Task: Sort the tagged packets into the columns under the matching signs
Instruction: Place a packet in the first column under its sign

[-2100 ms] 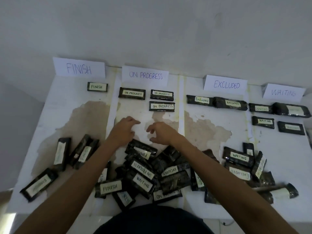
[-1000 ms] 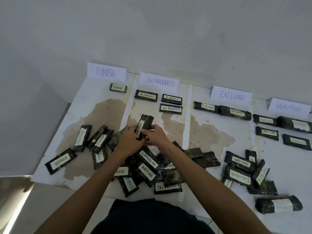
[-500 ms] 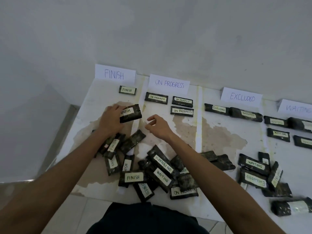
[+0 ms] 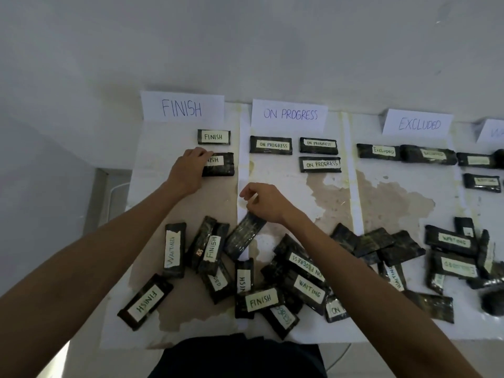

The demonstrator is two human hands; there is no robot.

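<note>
- White paper covers the table, stained brown in patches, and it is pushed up against a pale wall.
- Your left hand has its fingers curled over the left end of a FINISH packet. The packet lies flat under the FINISH sign, just on your side of the first packet.
- Your right hand is loosely curled and holds nothing. It hovers just beyond a face-down packet.
- Sorted so far: two under FINISH (counting the one in your grip), three in the ON PROGRESS row beyond your right hand, two in the EXCLUDED row, and a few further right, where the frame cuts them off.
- Left to sort: the heap between and around your forearms, plus a smaller cluster right of your right arm. By my estimate you are under halfway.
</note>
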